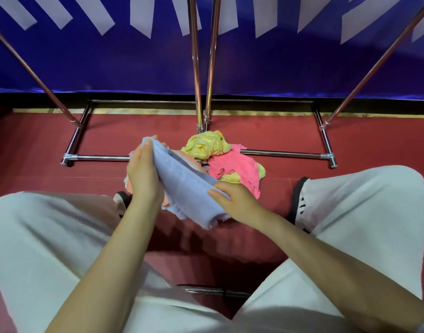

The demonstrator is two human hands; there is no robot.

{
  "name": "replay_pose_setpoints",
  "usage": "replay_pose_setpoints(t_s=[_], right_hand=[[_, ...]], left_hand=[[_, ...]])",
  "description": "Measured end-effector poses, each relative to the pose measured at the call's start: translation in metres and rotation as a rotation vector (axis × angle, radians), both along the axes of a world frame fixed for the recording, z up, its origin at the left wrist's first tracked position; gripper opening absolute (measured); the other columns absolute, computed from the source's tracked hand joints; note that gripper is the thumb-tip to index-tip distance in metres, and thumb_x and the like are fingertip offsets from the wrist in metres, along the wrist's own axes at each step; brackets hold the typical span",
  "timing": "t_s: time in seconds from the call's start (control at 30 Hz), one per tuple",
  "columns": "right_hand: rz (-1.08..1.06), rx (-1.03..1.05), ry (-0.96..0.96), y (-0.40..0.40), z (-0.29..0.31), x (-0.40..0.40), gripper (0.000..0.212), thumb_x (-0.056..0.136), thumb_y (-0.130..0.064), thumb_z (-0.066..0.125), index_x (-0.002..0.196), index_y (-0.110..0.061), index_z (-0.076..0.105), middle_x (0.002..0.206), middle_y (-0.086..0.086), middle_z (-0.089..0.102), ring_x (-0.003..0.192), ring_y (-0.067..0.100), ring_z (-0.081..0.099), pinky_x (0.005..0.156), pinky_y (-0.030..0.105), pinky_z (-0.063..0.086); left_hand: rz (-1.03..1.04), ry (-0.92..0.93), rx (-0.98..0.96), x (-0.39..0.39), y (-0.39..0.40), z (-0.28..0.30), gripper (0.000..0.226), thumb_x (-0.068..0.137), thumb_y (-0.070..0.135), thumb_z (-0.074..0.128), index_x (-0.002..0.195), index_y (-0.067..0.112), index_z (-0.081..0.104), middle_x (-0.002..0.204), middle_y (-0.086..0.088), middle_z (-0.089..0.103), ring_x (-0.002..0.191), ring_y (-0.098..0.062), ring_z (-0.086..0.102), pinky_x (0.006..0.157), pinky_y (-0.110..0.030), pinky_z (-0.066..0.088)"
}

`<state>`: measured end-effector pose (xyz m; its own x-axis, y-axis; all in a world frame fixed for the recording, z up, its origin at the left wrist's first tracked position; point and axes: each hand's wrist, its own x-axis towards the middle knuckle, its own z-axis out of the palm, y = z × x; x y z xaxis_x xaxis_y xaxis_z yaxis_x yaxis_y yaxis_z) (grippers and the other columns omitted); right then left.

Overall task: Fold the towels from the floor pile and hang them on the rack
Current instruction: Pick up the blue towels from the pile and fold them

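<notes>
Both hands [189,186] pinch a soft (terry) blue towel [187,186].

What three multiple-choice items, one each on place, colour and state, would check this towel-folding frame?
1. Where does the towel pile lie?
A. on the floor by the rack's base
B. on the person's lap
C. over a rack rail

2. What colour is the held towel?
A. pink
B. yellow
C. light blue

3. How is that towel held?
A. by the left hand alone
B. by both hands
C. by neither hand

Key: 1 A, the pile sits on the red floor against the rack base. 2 C, the cloth is pale blue. 3 B, left hand and right hand both grip it.
</notes>
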<state>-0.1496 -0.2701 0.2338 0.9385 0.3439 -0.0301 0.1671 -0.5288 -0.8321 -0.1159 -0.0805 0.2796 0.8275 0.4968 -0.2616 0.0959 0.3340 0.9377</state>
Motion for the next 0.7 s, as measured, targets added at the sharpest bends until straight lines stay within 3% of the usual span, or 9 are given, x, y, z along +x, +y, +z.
replay_pose_setpoints(t_s=[0.07,0.2,0.37,0.47,0.6,0.7], right_hand=[[0.006,-0.022,0.031,-0.006,-0.007,-0.005,0.034,0.095,-0.027,0.053,0.063,-0.024,0.040,0.059,-0.008,0.032,0.062,0.007,0.033,0.060,0.027,0.028],[0.040,-0.104,0.084,-0.021,-0.018,-0.014,0.037,0.095,-0.033,0.048,0.070,-0.006,0.050,0.061,-0.001,0.039,0.063,0.009,0.035,0.061,0.034,0.031],[0.078,-0.145,0.077,-0.030,-0.024,-0.025,0.036,0.094,-0.039,0.042,0.068,-0.014,0.043,0.059,-0.006,0.035,0.061,0.009,0.034,0.062,0.038,0.034],[0.060,-0.243,0.068,-0.040,-0.029,-0.027,0.027,0.095,-0.041,0.048,0.091,-0.015,0.055,0.069,0.000,0.052,0.067,0.018,0.048,0.068,0.040,0.043],[-0.016,-0.347,0.044,-0.051,-0.030,-0.019,0.028,0.094,-0.038,0.053,0.112,-0.016,0.048,0.072,0.002,0.057,0.068,0.025,0.056,0.065,0.041,0.046],[-0.087,-0.361,0.091,-0.058,-0.029,-0.013,0.041,0.092,-0.037,0.056,0.124,-0.016,0.042,0.085,-0.003,0.059,0.078,0.023,0.060,0.070,0.038,0.047]], left_hand=[[0.060,-0.006,-0.049,0.001,0.013,-0.001,0.018,0.097,0.023,0.053,0.092,0.018,0.071,0.075,0.008,0.072,0.073,-0.008,0.067,0.073,-0.026,0.051],[0.130,-0.015,-0.085,0.002,0.036,-0.003,0.016,0.092,0.025,0.058,0.093,0.015,0.070,0.078,0.005,0.072,0.077,-0.011,0.067,0.077,-0.028,0.053],[0.132,-0.020,-0.075,0.000,0.044,-0.006,0.017,0.086,0.028,0.062,0.091,0.019,0.075,0.086,0.000,0.072,0.086,-0.019,0.067,0.094,-0.041,0.053],[0.095,-0.011,-0.001,-0.005,0.038,-0.004,0.018,0.091,0.031,0.058,0.091,0.023,0.074,0.087,0.002,0.072,0.089,-0.018,0.067,0.092,-0.038,0.055],[0.016,-0.051,0.114,-0.009,0.032,-0.004,0.022,0.095,0.030,0.055,0.084,0.027,0.074,0.084,0.008,0.071,0.085,-0.010,0.066,0.083,-0.029,0.053],[-0.066,-0.060,0.158,-0.007,0.025,-0.004,0.021,0.099,0.024,0.051,0.095,0.020,0.071,0.081,0.009,0.072,0.081,-0.004,0.067,0.075,-0.019,0.050]])
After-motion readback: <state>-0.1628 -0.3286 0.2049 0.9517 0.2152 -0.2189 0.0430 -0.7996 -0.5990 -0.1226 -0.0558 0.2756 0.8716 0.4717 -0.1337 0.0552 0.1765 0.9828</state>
